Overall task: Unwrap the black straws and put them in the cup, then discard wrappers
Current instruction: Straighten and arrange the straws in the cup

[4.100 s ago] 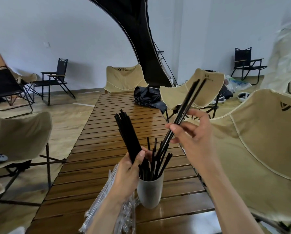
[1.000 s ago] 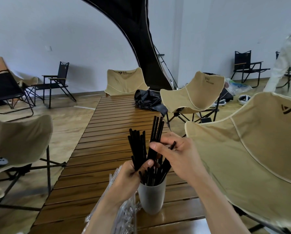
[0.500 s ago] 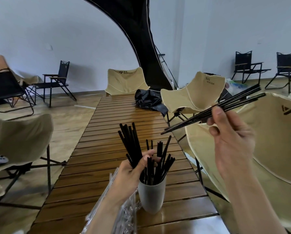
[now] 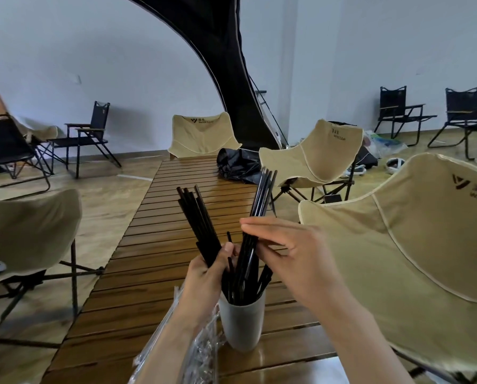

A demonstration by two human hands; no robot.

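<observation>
The lower ends of every black straw are hidden: the bundle (image 4: 197,223) gripped in the left hand (image 4: 208,275) vanishes behind its palm, and the few straws (image 4: 261,206) pinched between the thumb and fingers of the right hand (image 4: 295,256) run down behind that hand toward the cup (image 4: 241,325), so whether their tips sit inside it cannot be told. More short straws (image 4: 249,278) stand in the cup, their count unclear in the dark cluster. The clear wrappers (image 4: 201,353) lie crumpled at the near left of the cup, partly covered by the left forearm and cut off by the bottom edge. The cup stands near the near end of the slatted tabletop (image 4: 176,217), which stretches open to the far end, where a black bag (image 4: 237,164) lies at its right. A beige chair (image 4: 414,245) crowds close on the right, cut off by the frame; another (image 4: 24,231) sits left.
</observation>
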